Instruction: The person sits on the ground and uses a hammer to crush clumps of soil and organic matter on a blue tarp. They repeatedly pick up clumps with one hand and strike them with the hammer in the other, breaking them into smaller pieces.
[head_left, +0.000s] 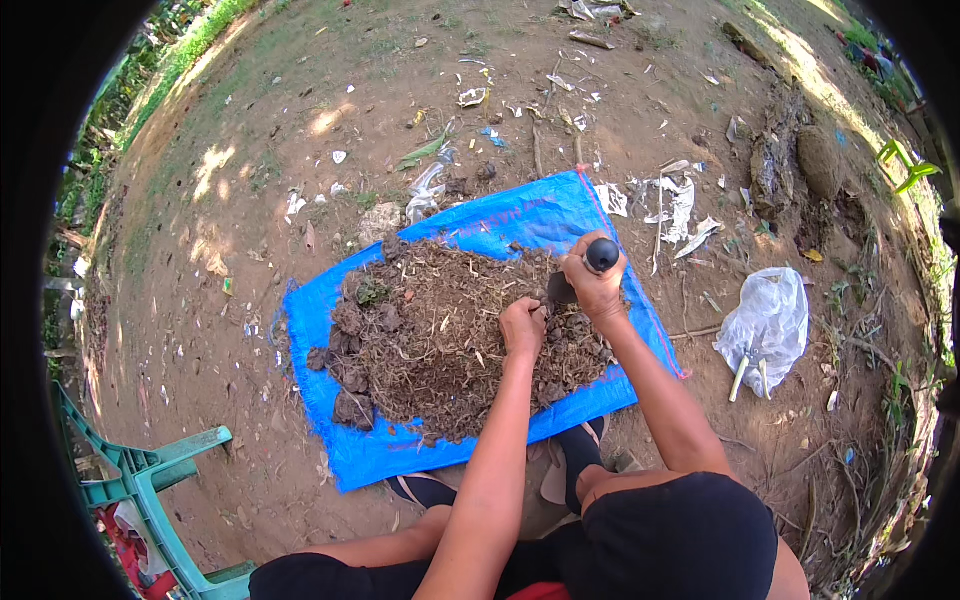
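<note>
A blue woven plastic sack (360, 457) lies flat on the ground before me, with a heap of dark soil and dry plant bits (442, 337) spread over it. My right hand (596, 285) grips the black handle (602, 255) of a hand tool at the heap's right side. The tool's dark metal blade (562, 289) points left, partly hidden by the hand. Just left of the blade, my left hand (523, 326) rests on the heap with curled fingers; whether it pinches something cannot be made out. Larger soil clods (352, 409) lie along the heap's left edge.
To the right, a clear plastic bag (765, 322) lies beside pale-handled pruners or scissors (748, 367). A green plastic chair or stool (142, 480) lies at the lower left. Litter (679, 210) and sticks are scattered on bare earth. My feet are at the sack's near edge.
</note>
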